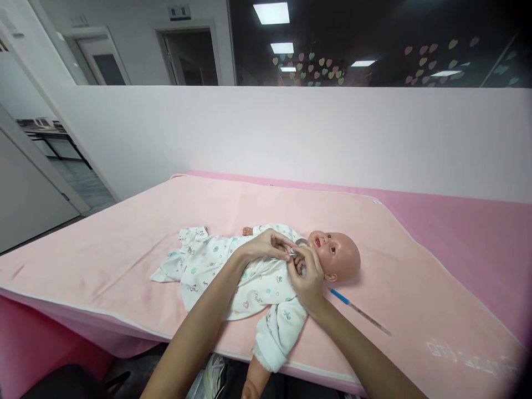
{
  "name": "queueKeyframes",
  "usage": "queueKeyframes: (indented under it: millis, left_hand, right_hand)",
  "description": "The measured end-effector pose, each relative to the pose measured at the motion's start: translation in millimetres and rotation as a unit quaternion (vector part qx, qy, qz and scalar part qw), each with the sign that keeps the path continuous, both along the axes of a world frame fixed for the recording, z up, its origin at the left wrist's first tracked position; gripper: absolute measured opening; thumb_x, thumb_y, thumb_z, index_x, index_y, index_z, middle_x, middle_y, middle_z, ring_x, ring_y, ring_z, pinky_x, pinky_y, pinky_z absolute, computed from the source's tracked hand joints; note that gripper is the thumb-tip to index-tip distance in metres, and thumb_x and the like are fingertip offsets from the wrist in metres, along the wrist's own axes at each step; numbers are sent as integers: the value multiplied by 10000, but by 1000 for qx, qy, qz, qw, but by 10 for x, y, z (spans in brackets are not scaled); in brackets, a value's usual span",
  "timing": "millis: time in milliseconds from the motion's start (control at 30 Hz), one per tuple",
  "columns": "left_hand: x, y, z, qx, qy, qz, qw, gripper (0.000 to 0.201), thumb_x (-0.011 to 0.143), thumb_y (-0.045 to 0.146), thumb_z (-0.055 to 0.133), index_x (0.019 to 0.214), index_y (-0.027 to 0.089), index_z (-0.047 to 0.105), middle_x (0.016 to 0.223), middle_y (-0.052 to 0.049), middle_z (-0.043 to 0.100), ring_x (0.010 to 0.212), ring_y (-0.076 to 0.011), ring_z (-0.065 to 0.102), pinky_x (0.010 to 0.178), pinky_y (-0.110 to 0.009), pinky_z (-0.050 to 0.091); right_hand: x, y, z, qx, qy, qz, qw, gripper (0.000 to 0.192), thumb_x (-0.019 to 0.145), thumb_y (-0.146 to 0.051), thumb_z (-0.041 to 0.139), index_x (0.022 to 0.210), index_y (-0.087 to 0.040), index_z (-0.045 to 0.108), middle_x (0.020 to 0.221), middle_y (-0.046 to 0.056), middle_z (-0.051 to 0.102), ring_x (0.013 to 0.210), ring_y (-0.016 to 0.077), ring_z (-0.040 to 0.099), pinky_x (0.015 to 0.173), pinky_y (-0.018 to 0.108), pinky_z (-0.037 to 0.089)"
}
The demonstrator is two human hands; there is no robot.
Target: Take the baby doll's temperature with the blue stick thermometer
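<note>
The baby doll [291, 266] is showing a smooth, slightly glossy plastic head, catching a soft sheen on the bald crown. Its romper [233, 271] is looking like soft matt cotton cloth, white with small printed figures, creasing loosely over the body. The left hand [266, 246] and right hand [305, 277] are pinching that cloth just below the doll's chin. Under the doll, the pale pink blanket [124, 249] is appearing as fuzzy, matt fleece with a stitched hem. Just beside the doll's head, the thin thermometer [359, 311] is gleaming like clear glass or plastic with a blue end. Beyond the blanket, the deeper pink table cover [477, 233] is looking smooth and matt.
</note>
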State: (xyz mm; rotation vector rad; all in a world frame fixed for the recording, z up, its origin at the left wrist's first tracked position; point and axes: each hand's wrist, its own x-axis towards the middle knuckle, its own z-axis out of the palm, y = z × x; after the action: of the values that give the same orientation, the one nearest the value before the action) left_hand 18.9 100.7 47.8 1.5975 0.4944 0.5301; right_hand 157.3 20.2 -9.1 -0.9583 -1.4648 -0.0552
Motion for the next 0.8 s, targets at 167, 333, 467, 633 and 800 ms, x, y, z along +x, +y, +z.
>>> queueKeyframes:
  millis: [167, 333, 467, 633, 800]
  left_hand:
    - [-6, 36, -6, 65, 24, -11, 998, 504, 523, 203, 816, 1006, 141, 688, 863, -69, 670, 795, -137, 595, 746, -238, 458]
    - [0, 20, -4, 59, 38, 7, 998, 435, 593, 233, 770, 1004, 115, 688, 816, -85, 682, 751, -150, 610, 716, -251, 469]
    - [12, 12, -12, 56, 32, 37, 997, 358, 634, 210, 711, 975, 101, 700, 799, -94, 694, 742, -165, 626, 697, -252, 473]
    - [21, 33, -38, 25, 17, 56, 998, 336, 601, 137, 674, 934, 108, 713, 776, -79, 701, 734, -156, 628, 688, -232, 467]
    - [22, 32, -42, 18, 18, 63, 998, 313, 573, 126, 671, 881, 109, 727, 753, -78, 702, 724, -157, 622, 663, -226, 463]
  right_hand:
    - [10, -1, -13, -20, 3, -3, 1000, 167, 843, -140, 467, 981, -187, 548, 890, 61, 557, 634, 114, 513, 591, 266, 489]
    - [13, 5, -14, -14, -1, -10, 1000, 164, 847, -150, 475, 984, -193, 556, 886, 62, 576, 713, 141, 550, 646, 293, 506]
    - [8, 1, -2, -19, -5, -6, 1000, 177, 854, -148, 459, 997, -191, 553, 897, 67, 584, 755, 151, 563, 656, 297, 510]
    - [3, 12, -11, 22, -46, -24, 998, 215, 846, -100, 448, 1006, -195, 555, 923, 64, 603, 904, 178, 563, 818, 377, 495]
    - [9, 36, -33, 54, -94, -36, 993, 236, 848, -92, 433, 1003, -195, 578, 946, 72, 618, 914, 187, 577, 832, 405, 502]
